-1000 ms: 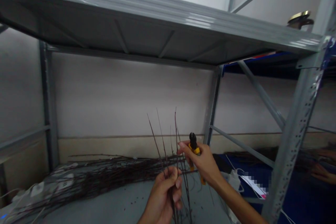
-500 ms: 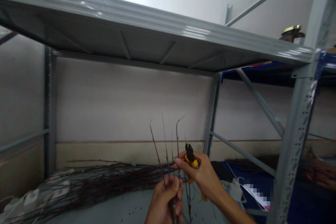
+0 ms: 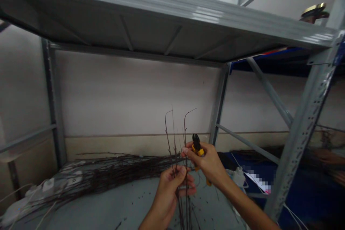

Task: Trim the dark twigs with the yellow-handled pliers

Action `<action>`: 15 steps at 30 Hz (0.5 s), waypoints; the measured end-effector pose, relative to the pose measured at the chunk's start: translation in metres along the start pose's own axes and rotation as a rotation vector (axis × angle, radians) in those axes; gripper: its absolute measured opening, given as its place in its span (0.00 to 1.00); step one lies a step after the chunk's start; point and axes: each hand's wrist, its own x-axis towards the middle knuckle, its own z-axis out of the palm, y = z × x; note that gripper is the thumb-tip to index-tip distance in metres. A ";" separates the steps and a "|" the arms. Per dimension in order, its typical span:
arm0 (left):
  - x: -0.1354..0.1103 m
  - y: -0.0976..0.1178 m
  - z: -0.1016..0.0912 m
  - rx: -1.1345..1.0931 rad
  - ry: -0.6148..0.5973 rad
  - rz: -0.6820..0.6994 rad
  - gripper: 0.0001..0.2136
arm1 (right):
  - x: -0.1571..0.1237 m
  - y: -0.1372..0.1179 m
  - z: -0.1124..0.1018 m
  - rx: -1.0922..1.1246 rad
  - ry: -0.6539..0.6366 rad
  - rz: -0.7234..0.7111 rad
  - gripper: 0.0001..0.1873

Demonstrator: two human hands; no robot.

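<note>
**Hand work at steel shelving, head view.**

Left hand [image 3: 168, 190]: grip closed around a small sheaf of thin, dark, leafless twigs [image 3: 175, 140], which stand upright above the fist and trail below it. Two of the tips curve over.

Right hand [image 3: 210, 161]: grip closed on a pair of yellow-handled side cutters [image 3: 199, 152], black jaws pointing up and apparently together, though the view is small and somewhat dim. The cutters sit just beside the twigs, not visibly touching them.

Nearby: a long bundle of similar twigs [image 3: 107, 172] lies across the lower steel shelf [image 3: 129, 208], behind the left hand. At its left end are a white power strip [image 3: 47, 185] and loose white cable [image 3: 45, 215]. To the right are a white plastic bottle [image 3: 238, 178] and a blue surface [image 3: 250, 165], beyond a perforated steel upright [image 3: 304, 125].

Step, as judged: the twigs appear to be picked out and lined up for trimming. The next move seems to call for opening the cutters and setting the jaws around a chosen stem.
</note>
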 end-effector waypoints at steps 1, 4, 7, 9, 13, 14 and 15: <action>-0.001 0.001 -0.001 0.016 -0.002 0.000 0.19 | 0.000 0.001 0.000 -0.008 0.005 -0.001 0.16; -0.003 0.002 -0.005 0.057 -0.023 -0.008 0.20 | -0.001 0.002 -0.001 -0.044 0.021 -0.012 0.15; -0.004 0.000 -0.016 0.067 -0.079 0.016 0.23 | -0.001 0.003 -0.003 -0.055 0.057 -0.033 0.15; -0.006 -0.003 -0.026 0.070 -0.084 0.043 0.23 | -0.001 0.004 -0.005 -0.055 0.081 -0.035 0.14; -0.018 -0.017 -0.049 0.184 -0.033 0.073 0.20 | -0.005 0.004 -0.007 -0.085 0.105 -0.045 0.11; -0.023 -0.022 -0.054 0.218 -0.027 0.060 0.19 | -0.006 0.004 -0.007 -0.090 0.101 -0.050 0.11; -0.028 -0.026 -0.058 0.239 -0.024 0.041 0.19 | -0.007 0.004 -0.006 -0.088 0.100 -0.054 0.10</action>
